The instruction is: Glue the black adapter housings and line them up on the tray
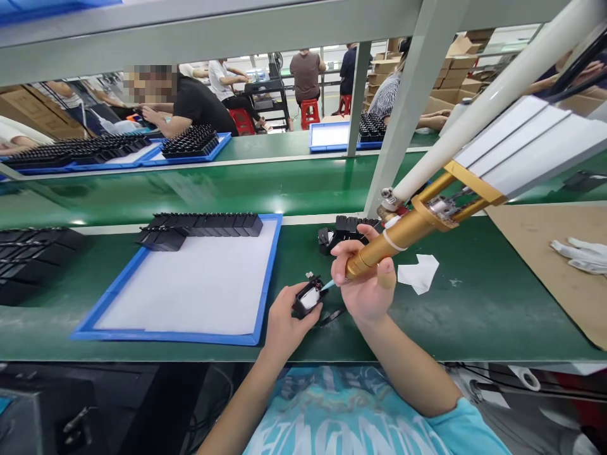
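Observation:
Between the thumb and fingers of my left hand (288, 319) is a small black plastic housing (309, 298) with a white part inside, tilted just above the green bench. My right hand (367, 287) is wrapped round a gold glue dispenser (379, 254). Its thin light-blue nozzle (328, 285) points down and left to the housing's upper right edge; I cannot tell if it touches. A thin black strip (332, 318) lies by my left thumb. Behind my right hand sits a cluster of black housings (353, 224), partly hidden.
A blue-rimmed tray (270, 278) holds a row of black boxes (213, 225) along its back edge. More black boxes (33, 259) stand at far left. A white paper piece (420, 273) lies to the right, with white gloves (581, 254) on cardboard (535, 253). Metal posts (398, 101) rise behind; people sit beyond.

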The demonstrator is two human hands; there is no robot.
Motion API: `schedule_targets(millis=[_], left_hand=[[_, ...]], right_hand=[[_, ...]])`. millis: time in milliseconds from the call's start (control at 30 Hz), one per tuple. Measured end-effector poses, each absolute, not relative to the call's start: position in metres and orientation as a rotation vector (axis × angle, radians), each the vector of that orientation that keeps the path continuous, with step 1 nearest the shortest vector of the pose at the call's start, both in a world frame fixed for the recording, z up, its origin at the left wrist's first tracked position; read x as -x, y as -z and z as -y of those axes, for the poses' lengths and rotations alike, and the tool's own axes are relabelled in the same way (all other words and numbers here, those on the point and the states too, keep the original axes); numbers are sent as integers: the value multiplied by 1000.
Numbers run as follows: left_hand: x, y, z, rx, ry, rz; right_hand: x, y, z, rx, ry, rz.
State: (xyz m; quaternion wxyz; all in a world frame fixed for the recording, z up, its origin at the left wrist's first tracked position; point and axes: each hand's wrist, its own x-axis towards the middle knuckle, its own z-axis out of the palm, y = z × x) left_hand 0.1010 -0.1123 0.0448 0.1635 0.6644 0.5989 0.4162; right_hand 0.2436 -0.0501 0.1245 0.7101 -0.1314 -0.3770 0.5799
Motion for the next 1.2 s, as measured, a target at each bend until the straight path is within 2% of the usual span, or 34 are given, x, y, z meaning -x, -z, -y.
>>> schedule_targets(millis=[900, 1200], left_hand=[[-112, -54, 109, -1855, -1258, -1682], [-121, -58, 105, -1964, -1403, -1660]], right_hand=[[-230, -134, 60, 286, -1276, 857], [-228, -134, 62, 290, -1271, 895]])
